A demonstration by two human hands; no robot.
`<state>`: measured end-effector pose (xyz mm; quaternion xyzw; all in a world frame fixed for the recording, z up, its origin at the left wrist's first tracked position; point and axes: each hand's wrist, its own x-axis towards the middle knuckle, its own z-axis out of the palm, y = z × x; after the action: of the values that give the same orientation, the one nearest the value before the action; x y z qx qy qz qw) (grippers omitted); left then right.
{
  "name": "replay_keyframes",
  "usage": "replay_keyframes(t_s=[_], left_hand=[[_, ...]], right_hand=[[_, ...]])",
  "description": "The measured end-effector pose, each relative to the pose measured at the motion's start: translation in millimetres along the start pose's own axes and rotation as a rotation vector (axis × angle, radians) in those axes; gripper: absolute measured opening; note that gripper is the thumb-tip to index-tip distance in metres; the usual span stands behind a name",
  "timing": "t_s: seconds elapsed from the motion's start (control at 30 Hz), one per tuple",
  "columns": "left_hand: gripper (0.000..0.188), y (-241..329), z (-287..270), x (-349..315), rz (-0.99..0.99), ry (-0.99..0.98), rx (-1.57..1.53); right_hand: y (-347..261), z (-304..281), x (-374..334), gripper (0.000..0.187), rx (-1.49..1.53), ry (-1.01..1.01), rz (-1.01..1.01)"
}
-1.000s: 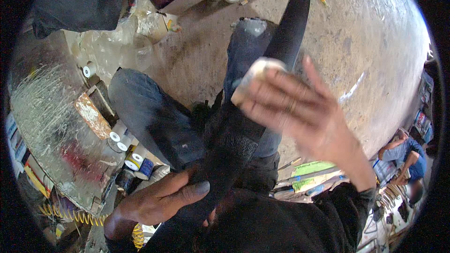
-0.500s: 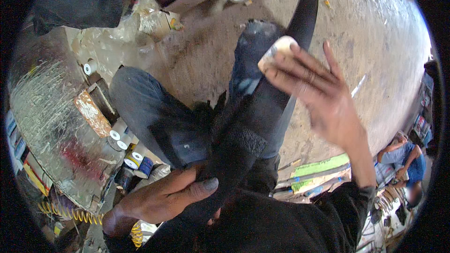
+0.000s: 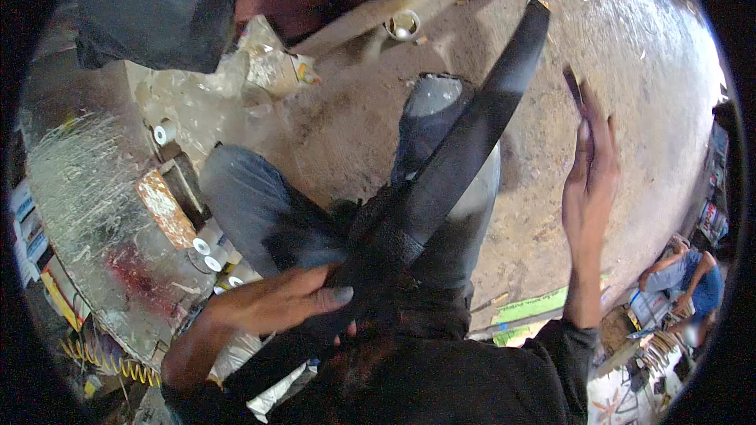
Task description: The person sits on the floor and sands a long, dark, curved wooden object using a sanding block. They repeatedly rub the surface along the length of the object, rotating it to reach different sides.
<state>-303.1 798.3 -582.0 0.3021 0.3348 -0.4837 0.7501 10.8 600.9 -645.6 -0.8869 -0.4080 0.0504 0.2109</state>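
Observation:
A long black tapering piece [image 3: 453,193], slightly curved like a blade, lies slantwise across my lap, its narrow tip pointing away to the upper right. A rough textured band crosses it near its middle. Round its near part my left hand [image 3: 272,299] is closed, thumb on top. My right hand [image 3: 591,161] is raised to the right of the piece, apart from it, seen partly edge-on. Its fingers are stretched out and a little blurred. No pale pad shows in or near it.
At left stands a scratched, paint-stained surface [image 3: 102,212], with a rusty-white block [image 3: 165,208] and several white-ended rolls beside it. A small round container [image 3: 402,25] sits on the floor ahead. Dark cloth [image 3: 150,8] hangs upper left. Another person [image 3: 685,283] sits at far right.
My right hand has lifted off the black piece and moved right; the pale pad it pressed there is out of sight. The left hand keeps its grip. The view has shifted a little.

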Motion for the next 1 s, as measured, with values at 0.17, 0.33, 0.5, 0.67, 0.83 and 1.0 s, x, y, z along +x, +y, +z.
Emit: replay_keyframes(t_s=[0.17,0.33,0.5,0.67,0.83,1.0], left_hand=[[0.059,7.0,-56.5,27.8,0.109,0.21,0.635],[0.068,22.1,-51.3,35.9,0.028,0.466,0.73],[0.081,26.0,-5.7,57.3,0.735,1.067,1.165],[0.092,36.9,25.6,97.1,0.845,1.048,1.357],[0.091,42.7,37.0,107.5,0.829,1.133,1.368],[0.09,38.7,43.6,117.1,0.881,1.012,1.278]], right_hand=[[-4.6,41.4,-70.1,0.043,0.526,-0.161,0.425],[-12.9,71.9,-119.8,0.073,0.822,-0.253,0.482],[-13.9,78.6,-116.9,0.096,0.795,-0.201,0.274],[-19.8,84.0,-105.2,0.088,0.848,-0.262,0.321],[-32.3,101.2,-110.4,0.07,1.019,0.023,0.416],[-25.4,109.4,-117.4,0.054,1.089,0.031,0.396]])
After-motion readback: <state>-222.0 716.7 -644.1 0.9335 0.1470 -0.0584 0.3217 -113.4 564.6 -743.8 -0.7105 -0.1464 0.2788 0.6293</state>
